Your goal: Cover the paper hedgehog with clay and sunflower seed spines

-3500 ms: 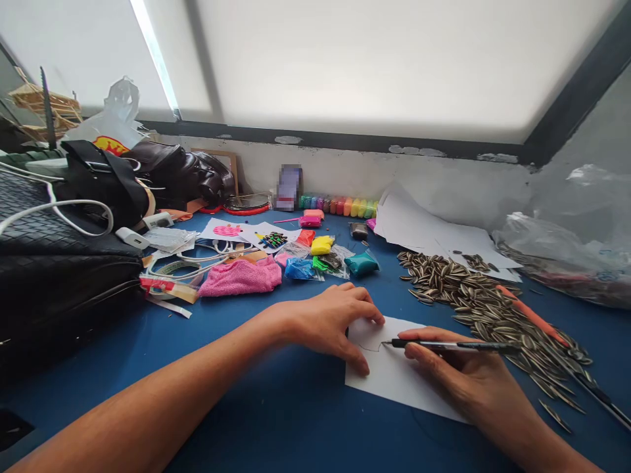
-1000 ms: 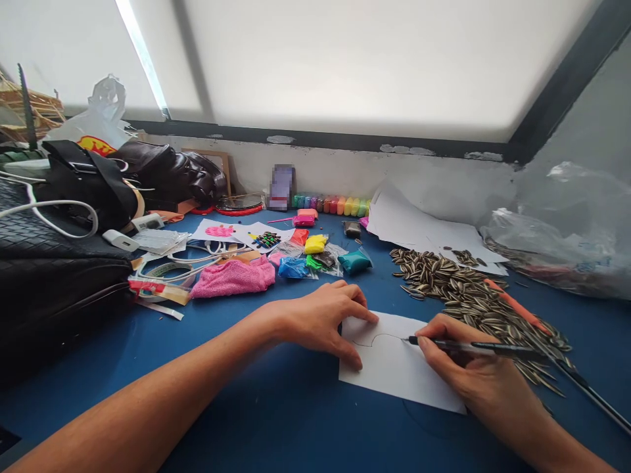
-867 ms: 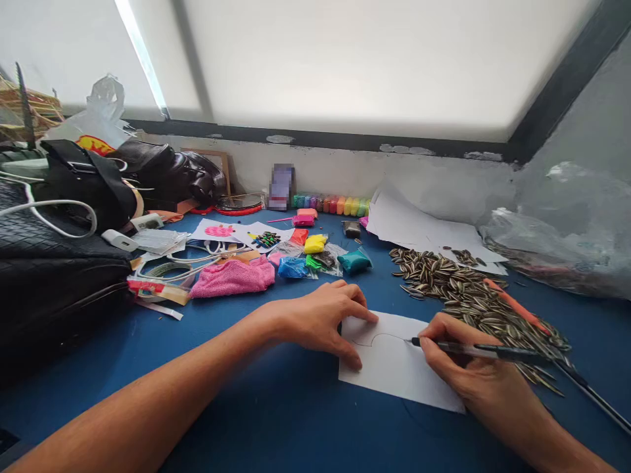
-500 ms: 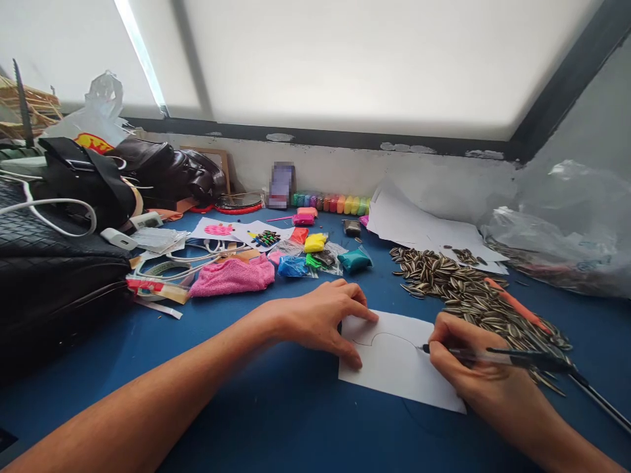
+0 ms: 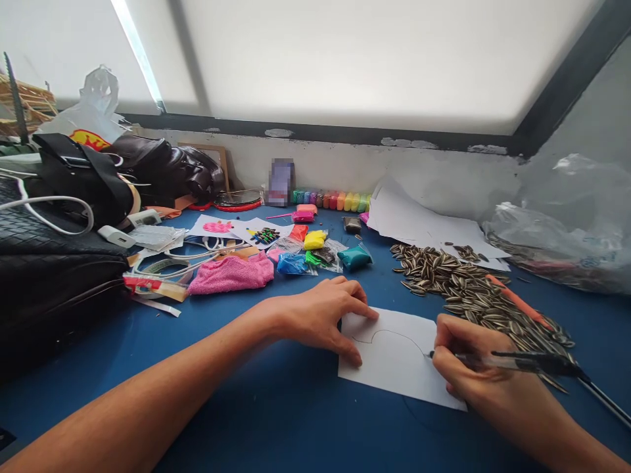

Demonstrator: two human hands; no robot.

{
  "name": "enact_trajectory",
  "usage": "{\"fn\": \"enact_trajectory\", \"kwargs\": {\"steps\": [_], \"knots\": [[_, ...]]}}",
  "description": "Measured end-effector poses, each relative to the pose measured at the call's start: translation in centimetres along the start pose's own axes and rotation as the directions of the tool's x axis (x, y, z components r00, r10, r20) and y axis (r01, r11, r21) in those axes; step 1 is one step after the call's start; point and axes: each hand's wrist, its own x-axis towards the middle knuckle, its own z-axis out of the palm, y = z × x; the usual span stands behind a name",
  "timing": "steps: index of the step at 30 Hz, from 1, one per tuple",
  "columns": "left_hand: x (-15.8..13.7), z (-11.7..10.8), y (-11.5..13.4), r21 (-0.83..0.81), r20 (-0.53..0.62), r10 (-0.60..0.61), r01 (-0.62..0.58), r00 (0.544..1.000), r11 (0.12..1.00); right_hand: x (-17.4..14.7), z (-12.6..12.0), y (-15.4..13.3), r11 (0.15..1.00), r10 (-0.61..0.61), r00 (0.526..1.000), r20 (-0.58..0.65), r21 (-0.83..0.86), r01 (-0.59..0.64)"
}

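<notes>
A white sheet of paper (image 5: 389, 371) lies on the blue table, bearing a thin dark curved line with a hump. Spread over its left edge, my left hand (image 5: 330, 315) presses down with thumb and fingers apart. My right hand (image 5: 486, 368) is closed around a pen (image 5: 522, 360), its tip touching the paper at the right end of the line. Just beyond that hand is a heap of striped sunflower seeds (image 5: 434, 272), with an orange stick-like tool (image 5: 517, 301) lying across it.
Packets of coloured clay (image 5: 355, 257) and a pink cloth (image 5: 231, 274) lie beyond my left hand. White sheets (image 5: 409, 217) and a plastic bag (image 5: 557, 243) sit at the back right. A black bag (image 5: 59, 276) and white cables (image 5: 197, 253) are on the left.
The pen tip and my right hand have moved slightly right and down, lengthening the curved line. My left hand stays put on the paper.
</notes>
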Motion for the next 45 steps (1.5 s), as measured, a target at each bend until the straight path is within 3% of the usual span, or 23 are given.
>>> {"fn": "enact_trajectory", "kwargs": {"steps": [22,30,41,45], "knots": [[0.0,-0.1,0.1,0.014,0.009,0.004,-0.004,1.0,1.0,0.0,0.0,0.5,0.999,-0.01,1.0,-0.001,0.032,0.01],[0.0,-0.1,0.0,0.012,0.007,0.011,-0.011,1.0,1.0,0.4,-0.5,-0.9,0.999,0.02,0.999,0.03,0.043,-0.021],[-0.1,-0.2,0.1,0.009,0.005,-0.004,0.004,1.0,1.0,0.2,-0.5,-0.3,0.991,0.054,0.991,0.125,0.117,-0.068],[-0.1,-0.2,-0.1,0.003,0.011,0.006,-0.006,1.0,1.0,0.0,-0.7,-0.1,0.979,0.037,0.997,0.063,0.2,-0.049]]}}
